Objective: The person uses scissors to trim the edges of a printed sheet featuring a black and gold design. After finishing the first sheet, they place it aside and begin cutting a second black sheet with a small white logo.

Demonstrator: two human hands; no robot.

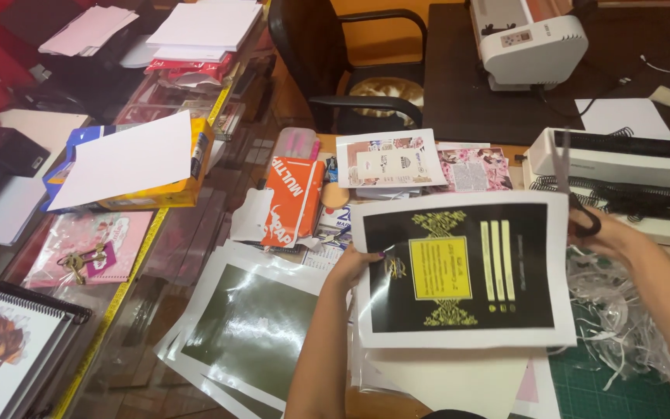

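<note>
While left hand [350, 268] pinches left edge of printed sheet [459, 268], sheet held flat above table [459, 85] clutter, black panel with yellow label facing up. Right hand [610, 233] closed around scissors [571, 186] handles at sheet's upper right corner, blades pointing up. Pile of trimmed strips [622, 318] lies on green cutting mat [614, 388] under right forearm. White binding machine [622, 159] just behind scissors. Orange box [292, 198] left of sheet.
</note>
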